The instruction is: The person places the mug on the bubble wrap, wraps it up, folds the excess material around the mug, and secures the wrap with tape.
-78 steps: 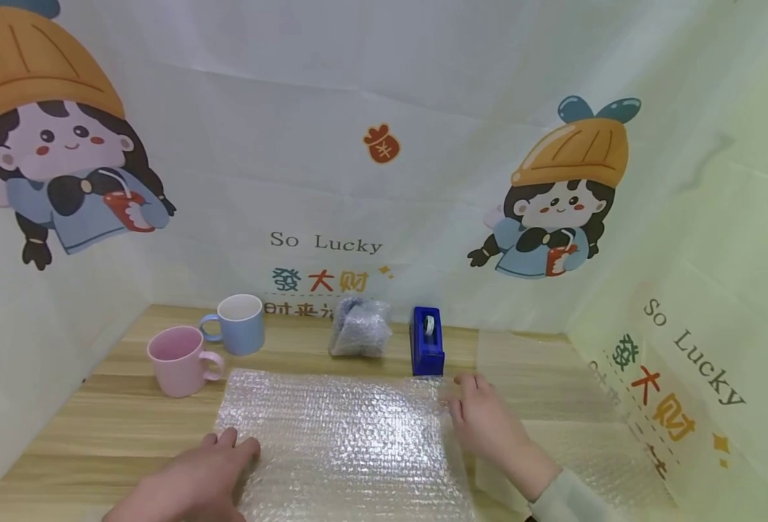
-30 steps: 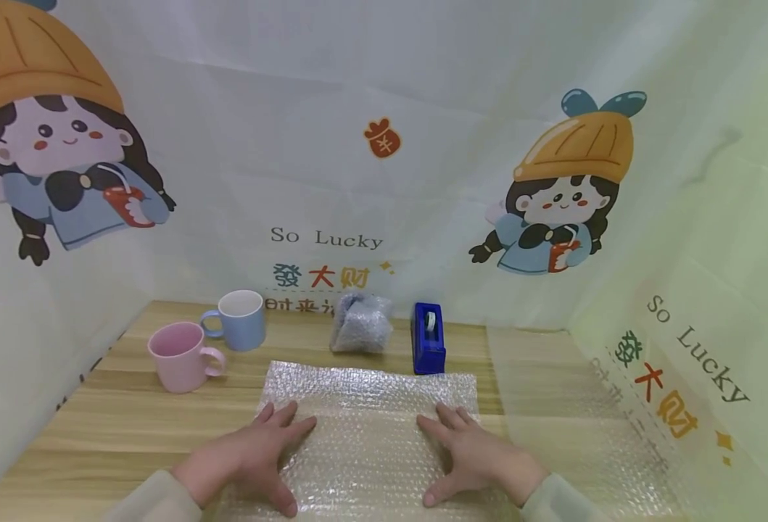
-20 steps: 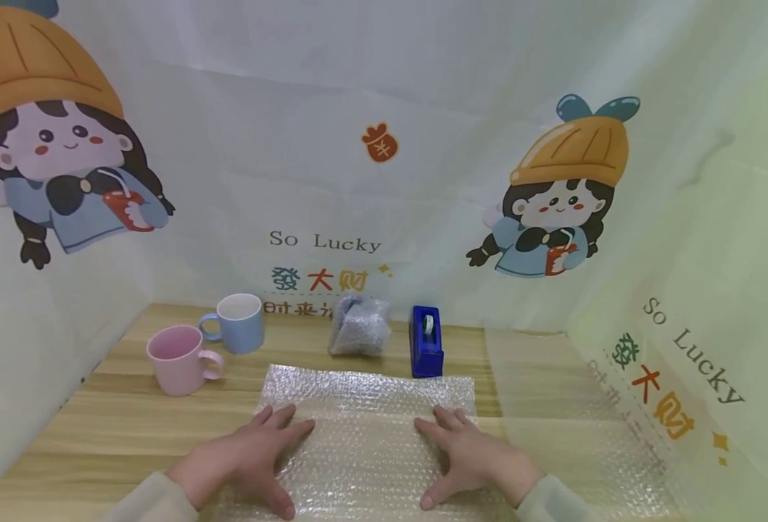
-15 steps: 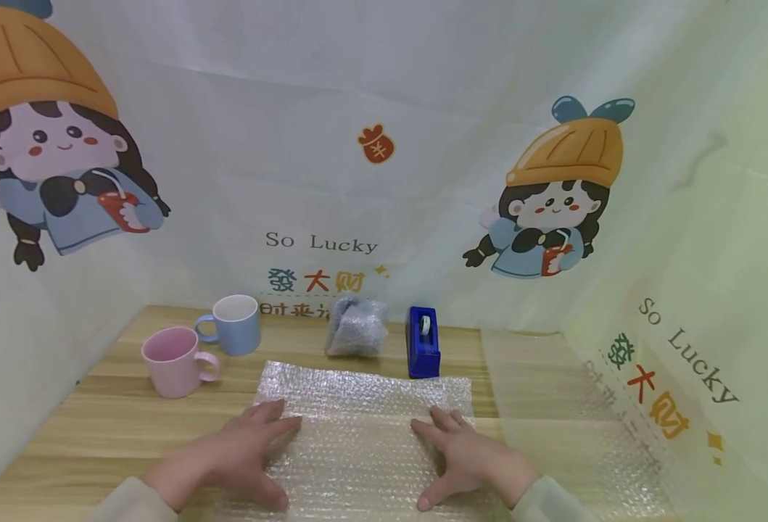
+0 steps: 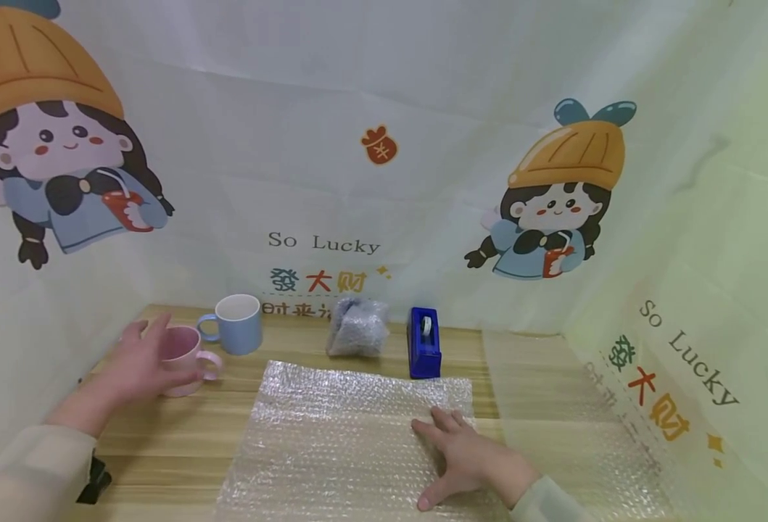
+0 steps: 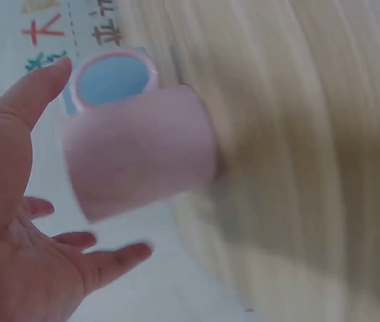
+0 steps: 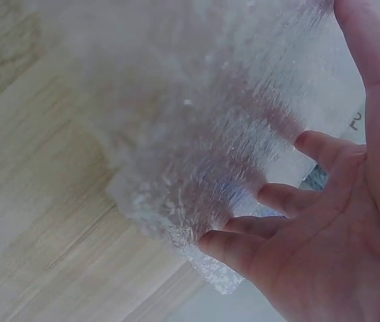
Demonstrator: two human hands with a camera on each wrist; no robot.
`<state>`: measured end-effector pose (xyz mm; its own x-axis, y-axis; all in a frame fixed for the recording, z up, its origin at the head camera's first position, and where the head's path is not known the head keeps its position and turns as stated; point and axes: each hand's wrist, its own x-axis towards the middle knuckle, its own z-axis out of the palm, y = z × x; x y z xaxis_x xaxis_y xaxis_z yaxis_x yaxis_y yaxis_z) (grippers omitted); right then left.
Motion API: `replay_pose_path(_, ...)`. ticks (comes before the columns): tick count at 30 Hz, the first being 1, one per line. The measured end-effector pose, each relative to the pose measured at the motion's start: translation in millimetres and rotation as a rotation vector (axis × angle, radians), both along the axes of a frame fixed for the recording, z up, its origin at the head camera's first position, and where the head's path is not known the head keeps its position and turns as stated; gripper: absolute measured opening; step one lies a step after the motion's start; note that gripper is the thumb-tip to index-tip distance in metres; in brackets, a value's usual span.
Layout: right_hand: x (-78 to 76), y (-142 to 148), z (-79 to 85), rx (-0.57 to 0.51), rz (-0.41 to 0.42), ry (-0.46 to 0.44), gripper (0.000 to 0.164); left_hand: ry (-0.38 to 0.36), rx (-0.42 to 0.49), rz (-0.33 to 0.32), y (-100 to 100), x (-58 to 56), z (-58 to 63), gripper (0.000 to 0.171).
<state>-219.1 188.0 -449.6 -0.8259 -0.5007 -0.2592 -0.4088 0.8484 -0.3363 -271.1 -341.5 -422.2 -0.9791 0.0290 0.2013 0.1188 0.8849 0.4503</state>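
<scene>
The left hand (image 5: 138, 366) has moved off the bubble-wrap sheet (image 5: 331, 435) to the pink mug (image 6: 143, 151); the right hand (image 5: 465, 449) remains on the sheet. The left hand's grip is released: thumb and fingers are spread around the near side of the mug, with a gap visible in the left wrist view. The right hand is ungrasping, its spread fingertips resting on the sheet's right part.

The pink mug, smooth and cylindrical, stands upright near the left edge of the wood-grain table (image 5: 162, 464), its looped handle facing right. The glossy blue mug (image 5: 240, 326), white inside, stands just beyond it, near the back left corner. At the middle of the back edge sits a crumpled bubble-wrapped bundle (image 5: 360, 330); beside it, to the right, is a blue tape dispenser (image 5: 425, 355). The dimpled, translucent sheet lies flat before them. Further film (image 5: 540, 406) covers the table's right side.
</scene>
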Motion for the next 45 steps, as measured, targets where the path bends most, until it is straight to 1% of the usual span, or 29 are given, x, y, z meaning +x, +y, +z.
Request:
replay_pose_path(3, 0.4, 0, 0.1, 0.0, -0.002, 0.001, 0.118, -0.096, 0.065, 0.012, -12, -2.3, -7.0, 0.13)
replay_pose_path(5, 0.7, -1, 0.5, 0.001, -0.003, 0.006, 0.118, -0.119, 0.097, 0.021, -16, -2.5, -10.5, 0.128)
replay_pose_path(9, 0.6, -3, 1.7, 0.009, -0.002, 0.018, 0.118, -0.099, 0.136, 0.043, -18, -2.3, -15.2, 0.115)
replay_pose_path(12, 0.3, -3, 1.9, 0.016, -0.003, 0.024, 0.118, -0.076, 0.143, 0.059, -17, -2.8, -17.8, 0.113)
replay_pose_path(17, -0.7, -3, 1.5, 0.02, -0.004, 0.025, 0.117, -0.079, 0.173, 0.082, -16, -2.5, -22.9, 0.114)
replay_pose_path(19, -0.8, -2, 0.9, 0.025, -0.002, 0.026, 0.117, -0.065, 0.188, 0.09, -14, -1.7, -25.4, 0.112)
replay_pose_path(22, -0.2, -1, -0.3, 0.029, -0.002, 0.027, 0.118, -0.002, 0.193, 0.074, -3, 0.4, -25.0, 0.109)
replay_pose_path(24, 0.5, -1, -0.8, 0.029, -0.001, 0.036, 0.118, 0.029, 0.213, 0.045, 10, 3.3, -19.4, 0.106)
replay_pose_path(27, 0.8, 0, -0.4, 0.021, -0.002, 0.042, 0.118, 0.041, 0.281, -0.015, 38, 9.6, -5.1, 0.101)
replay_pose_path(30, 0.4, 0, -0.3, 0.015, -0.002, 0.037, 0.117, 0.018, 0.357, -0.09, 72, 15.8, 7.4, 0.096)
replay_pose_path(32, 0.3, 0, -0.8, 0.013, 0.001, 0.034, 0.117, 0.0, 0.401, -0.154, 97, 19.3, 12.1, 0.094)
replay_pose_path(34, 0.4, 0, -1.1, 0.01, 0.0, 0.033, 0.118, -0.03, 0.443, -0.22, 123, 21.9, 14.3, 0.095)
replay_pose_path(37, 0.6, 1, -1.0, 0.008, -0.001, 0.037, 0.118, -0.083, 0.476, -0.283, 162, 24.9, 12.0, 0.096)
replay_pose_path(40, 0.4, 1, -0.7, 0.008, 0.0, 0.037, 0.117, -0.105, 0.472, -0.301, 195, 27.0, 3.2, 0.094)
replay_pose_path(42, 0.5, 1, -0.7, 0.01, 0.002, 0.037, 0.117, -0.115, 0.476, -0.303, 211, 27.8, -3.9, 0.092)
replay_pose_path(45, 0.9, 0, 0.1, 0.012, 0.001, 0.038, 0.118, -0.127, 0.485, -0.327, 230, 27.1, -13.2, 0.088)
